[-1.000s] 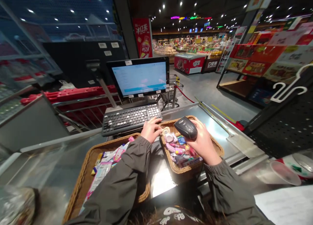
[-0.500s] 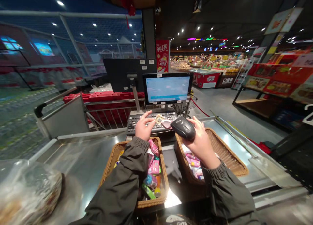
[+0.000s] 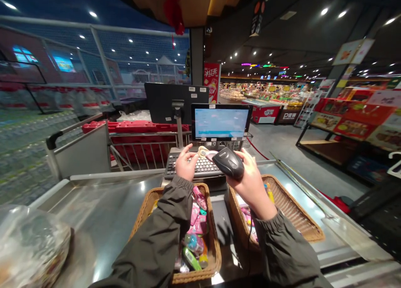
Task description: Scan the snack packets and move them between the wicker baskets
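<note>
The left hand (image 3: pixel 186 166) pinches a small pale ring-shaped trinket (image 3: pixel 203 151) up in front of the keyboard (image 3: pixel 205 167). The right hand (image 3: pixel 250 183) grips a smooth, round-backed black scanner (image 3: pixel 228 162) just beside it, so one scan seems under way. Bright, shiny packets (image 3: pixel 198 223) lie along the left woven basket's (image 3: pixel 214 238) right edge and in the right woven basket (image 3: pixel 293 208) (which ones are done, nobody can tell).

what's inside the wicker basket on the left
Pink packages, a green item and a blue item show in the basket. The left sleeve crosses it, so what lies beneath cannot be seen.
</note>
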`<state>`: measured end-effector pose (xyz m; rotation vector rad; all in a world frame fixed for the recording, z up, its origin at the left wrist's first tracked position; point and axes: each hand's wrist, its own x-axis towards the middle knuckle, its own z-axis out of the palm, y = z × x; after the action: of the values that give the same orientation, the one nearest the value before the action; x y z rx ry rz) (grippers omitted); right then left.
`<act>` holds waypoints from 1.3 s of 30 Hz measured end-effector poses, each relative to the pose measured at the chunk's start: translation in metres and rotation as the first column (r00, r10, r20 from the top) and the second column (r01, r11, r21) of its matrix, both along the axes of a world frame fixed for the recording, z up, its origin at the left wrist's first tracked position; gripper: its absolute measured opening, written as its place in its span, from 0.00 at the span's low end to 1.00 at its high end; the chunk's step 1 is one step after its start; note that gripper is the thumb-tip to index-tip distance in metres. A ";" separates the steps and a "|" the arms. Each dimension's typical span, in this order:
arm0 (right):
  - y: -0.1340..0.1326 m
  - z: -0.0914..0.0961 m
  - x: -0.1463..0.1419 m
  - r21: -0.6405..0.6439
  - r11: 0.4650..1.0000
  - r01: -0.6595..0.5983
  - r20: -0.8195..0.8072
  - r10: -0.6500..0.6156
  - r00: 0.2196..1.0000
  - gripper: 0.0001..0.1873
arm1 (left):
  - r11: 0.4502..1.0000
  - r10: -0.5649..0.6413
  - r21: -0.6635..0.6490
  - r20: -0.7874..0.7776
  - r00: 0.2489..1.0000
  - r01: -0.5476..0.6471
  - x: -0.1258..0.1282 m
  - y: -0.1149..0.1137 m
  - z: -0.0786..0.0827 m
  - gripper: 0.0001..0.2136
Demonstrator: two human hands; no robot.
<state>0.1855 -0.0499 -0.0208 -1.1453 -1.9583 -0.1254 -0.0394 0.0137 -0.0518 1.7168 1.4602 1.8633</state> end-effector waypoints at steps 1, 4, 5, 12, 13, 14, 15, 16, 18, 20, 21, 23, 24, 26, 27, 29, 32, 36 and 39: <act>0.000 -0.001 -0.001 -0.003 1.000 -0.001 0.005 0.001 1.000 0.24 | 1.000 0.006 -0.002 0.008 1.000 -0.006 0.000 0.001 0.000 0.07; 0.000 -0.003 -0.004 -0.010 1.000 -0.009 0.010 0.009 1.000 0.25 | 1.000 0.028 -0.004 0.014 1.000 -0.028 0.000 0.003 -0.002 0.07; 0.000 -0.003 -0.005 -0.010 1.000 -0.013 0.008 0.013 1.000 0.24 | 0.999 0.036 -0.004 0.010 0.999 -0.036 0.000 0.004 -0.002 0.07; -0.004 -0.003 -0.007 -0.054 0.998 -0.038 -0.013 0.038 0.999 0.26 | 0.998 0.058 -0.004 -0.023 0.998 -0.058 0.001 0.008 -0.002 0.07; -0.005 -0.003 -0.006 -0.056 0.998 -0.041 -0.012 0.040 0.999 0.26 | 0.998 0.058 -0.003 -0.022 0.998 -0.058 0.002 0.008 -0.002 0.07; -0.006 -0.003 -0.006 -0.057 0.997 -0.046 -0.010 0.045 0.999 0.26 | 0.998 0.057 -0.002 -0.021 0.998 -0.057 0.003 0.008 -0.001 0.07; -0.006 -0.003 -0.005 -0.056 0.997 -0.050 -0.009 0.050 0.999 0.26 | 0.998 0.056 -0.003 -0.020 0.998 -0.056 0.003 0.008 -0.001 0.06; -0.007 -0.003 -0.005 -0.057 0.997 -0.054 -0.008 0.053 0.999 0.26 | 0.999 0.055 -0.003 -0.018 0.998 -0.055 0.004 0.008 -0.001 0.06; -0.008 -0.003 -0.004 -0.061 0.996 -0.062 -0.006 0.062 0.998 0.26 | 0.998 0.055 0.000 -0.015 0.998 -0.055 0.005 0.007 0.000 0.06; -0.009 -0.003 -0.003 -0.071 0.995 -0.069 -0.004 0.069 0.998 0.25 | 0.998 0.061 0.004 -0.009 0.998 -0.061 0.006 0.007 0.001 0.06; -0.010 -0.003 -0.003 -0.077 0.994 -0.071 -0.003 0.071 0.997 0.24 | 0.998 0.062 0.006 -0.005 0.998 -0.062 0.007 0.007 0.001 0.06; -0.011 -0.003 -0.001 -0.087 0.993 -0.075 -0.004 0.075 0.997 0.24 | 0.998 0.060 0.008 0.000 0.998 -0.060 0.007 0.006 0.002 0.06; -0.012 -0.004 0.000 -0.090 0.993 -0.076 -0.005 0.076 0.997 0.24 | 0.998 0.058 0.008 0.000 0.998 -0.058 0.007 0.005 0.003 0.06; -0.013 -0.005 0.001 -0.089 0.993 -0.076 -0.005 0.076 0.997 0.24 | 0.998 0.055 0.005 -0.006 0.998 -0.055 0.006 0.003 0.002 0.06; -0.013 -0.006 0.002 -0.086 0.993 -0.076 -0.004 0.076 0.997 0.25 | 0.998 0.058 0.002 -0.008 0.998 -0.058 0.005 0.002 0.002 0.06; -0.014 -0.009 0.002 -0.079 0.994 -0.077 -0.003 0.077 0.997 0.24 | 0.998 0.063 -0.003 -0.011 0.998 -0.063 0.002 -0.001 0.000 0.07; -0.015 -0.014 0.000 -0.087 0.993 -0.081 -0.013 0.080 0.997 0.24 | 0.998 0.070 -0.009 -0.028 0.997 -0.070 -0.007 -0.007 -0.007 0.07; -0.014 -0.024 -0.006 -0.127 0.987 -0.102 -0.007 0.101 0.995 0.22 | 0.995 0.075 -0.059 -0.062 0.995 -0.079 -0.026 -0.016 -0.023 0.07; -0.013 -0.033 -0.011 -0.158 0.982 -0.108 0.006 0.111 0.994 0.22 | 0.985 0.073 -0.146 -0.115 0.991 -0.089 -0.045 -0.024 -0.039 0.06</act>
<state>0.1749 -0.0632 -0.0535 -1.1361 -2.0692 0.0804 -0.0843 -0.0102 -0.0903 1.7349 1.6903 1.6712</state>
